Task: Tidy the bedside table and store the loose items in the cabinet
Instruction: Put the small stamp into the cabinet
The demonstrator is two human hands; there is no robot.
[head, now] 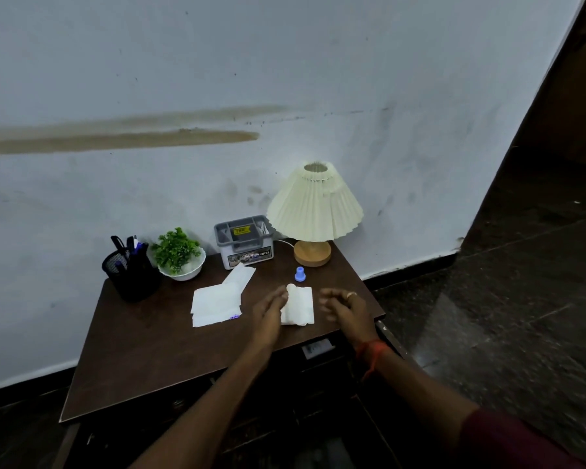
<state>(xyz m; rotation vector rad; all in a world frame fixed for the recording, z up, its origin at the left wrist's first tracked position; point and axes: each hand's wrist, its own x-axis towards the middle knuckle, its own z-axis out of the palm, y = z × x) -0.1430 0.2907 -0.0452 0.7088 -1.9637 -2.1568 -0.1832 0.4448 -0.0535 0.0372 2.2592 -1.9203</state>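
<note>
A dark brown bedside table (pixel 142 350) stands against the wall. Loose white tissues (pixel 215 301) lie spread at its middle, and a folded white tissue (pixel 300 306) lies to their right. A small blue cap (pixel 299 274) stands behind the folded tissue. My left hand (pixel 269 311) rests against the folded tissue's left edge, fingers extended. My right hand (pixel 344 304), blurred and wearing a ring, hovers just right of the tissue with fingers spread, holding nothing. Below the tabletop's front edge the cabinet drawer (pixel 318 348) stands partly open.
Along the back edge stand a black mesh pen holder (pixel 131 269), a green plant in a white bowl (pixel 180 257), a grey box (pixel 244 243) and a pleated lamp (pixel 313 206) on a wooden base. Dark stone floor lies to the right.
</note>
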